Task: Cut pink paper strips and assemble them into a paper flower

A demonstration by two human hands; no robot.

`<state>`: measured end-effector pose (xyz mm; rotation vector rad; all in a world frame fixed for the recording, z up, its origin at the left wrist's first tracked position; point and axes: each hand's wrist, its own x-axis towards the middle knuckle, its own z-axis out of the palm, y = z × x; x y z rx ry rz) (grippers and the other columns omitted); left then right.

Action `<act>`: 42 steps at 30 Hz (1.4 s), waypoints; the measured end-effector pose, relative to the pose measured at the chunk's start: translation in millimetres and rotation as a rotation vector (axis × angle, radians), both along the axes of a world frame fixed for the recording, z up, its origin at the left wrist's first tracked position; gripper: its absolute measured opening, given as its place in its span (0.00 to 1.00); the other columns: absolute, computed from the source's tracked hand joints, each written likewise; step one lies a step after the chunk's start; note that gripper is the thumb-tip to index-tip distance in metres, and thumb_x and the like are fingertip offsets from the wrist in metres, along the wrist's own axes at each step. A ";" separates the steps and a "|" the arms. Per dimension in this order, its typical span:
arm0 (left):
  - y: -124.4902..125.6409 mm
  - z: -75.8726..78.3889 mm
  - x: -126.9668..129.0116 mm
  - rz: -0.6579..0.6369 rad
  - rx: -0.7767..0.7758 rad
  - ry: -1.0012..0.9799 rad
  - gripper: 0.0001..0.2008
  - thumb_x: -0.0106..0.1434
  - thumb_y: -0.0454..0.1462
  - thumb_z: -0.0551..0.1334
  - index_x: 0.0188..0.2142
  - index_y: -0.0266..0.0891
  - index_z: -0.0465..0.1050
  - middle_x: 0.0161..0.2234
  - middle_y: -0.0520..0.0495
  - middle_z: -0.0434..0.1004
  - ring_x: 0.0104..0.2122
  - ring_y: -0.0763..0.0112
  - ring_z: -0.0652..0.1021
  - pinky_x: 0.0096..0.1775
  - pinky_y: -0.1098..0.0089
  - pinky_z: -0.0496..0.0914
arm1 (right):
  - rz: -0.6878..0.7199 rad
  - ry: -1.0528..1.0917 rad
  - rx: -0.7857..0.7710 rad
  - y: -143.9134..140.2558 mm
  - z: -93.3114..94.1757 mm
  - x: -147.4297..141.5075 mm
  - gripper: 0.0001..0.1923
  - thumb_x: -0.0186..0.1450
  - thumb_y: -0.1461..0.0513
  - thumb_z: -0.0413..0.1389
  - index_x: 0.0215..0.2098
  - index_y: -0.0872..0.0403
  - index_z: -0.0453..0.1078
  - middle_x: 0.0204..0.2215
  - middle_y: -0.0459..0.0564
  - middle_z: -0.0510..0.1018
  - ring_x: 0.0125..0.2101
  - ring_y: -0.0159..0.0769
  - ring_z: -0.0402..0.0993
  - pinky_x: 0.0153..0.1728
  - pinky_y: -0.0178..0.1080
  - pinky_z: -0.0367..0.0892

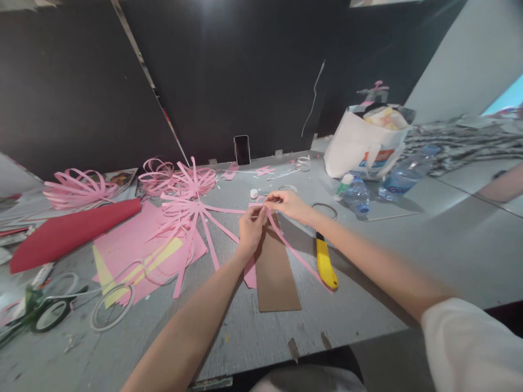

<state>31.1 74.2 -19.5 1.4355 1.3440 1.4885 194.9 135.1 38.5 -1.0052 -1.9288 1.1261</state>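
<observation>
My left hand and my right hand meet over the far end of a brown cardboard strip. Fingertips of both pinch a thin pink paper strip, whose tail runs down to the right. The exact spot they grip is partly hidden by the fingers. Left of my hands, a starburst of pink paper strips spreads over the table, one strip reaching toward my left fingers. Right of the cardboard lies a yellow-handled cutter, touching the strip's tail near its lower end.
Pink paper sheets, red paper, green-handled scissors and rolls of tape lie left. A phone leans on the black back panel. To the right stand a white bag, a glue stick and plastic bottles.
</observation>
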 end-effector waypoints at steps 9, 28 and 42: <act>1.4 -2.2 -0.5 -0.028 -0.010 -0.074 0.10 0.72 0.41 0.65 0.42 0.38 0.83 0.41 0.44 0.87 0.39 0.65 0.84 0.45 0.68 0.74 | 0.242 0.199 -0.309 2.9 0.0 7.2 0.11 0.63 0.58 0.67 0.41 0.53 0.80 0.38 0.49 0.80 0.39 0.37 0.74 0.43 0.40 0.67; 5.4 -4.3 -3.3 0.025 0.150 0.073 0.08 0.72 0.41 0.68 0.41 0.42 0.86 0.42 0.44 0.78 0.43 0.66 0.80 0.47 0.67 0.74 | 0.385 0.372 -0.820 13.8 -25.1 7.9 0.15 0.67 0.55 0.68 0.30 0.53 0.70 0.22 0.40 0.65 0.23 0.28 0.58 0.26 0.33 0.62; 52.0 103.6 -127.4 0.042 0.040 1.045 0.16 0.71 0.34 0.60 0.54 0.39 0.82 0.55 0.38 0.82 0.57 0.53 0.78 0.62 0.57 0.68 | 0.400 0.351 -0.684 16.2 -2.2 19.8 0.21 0.77 0.53 0.55 0.28 0.51 0.60 0.24 0.40 0.52 0.25 0.32 0.46 0.27 0.35 0.54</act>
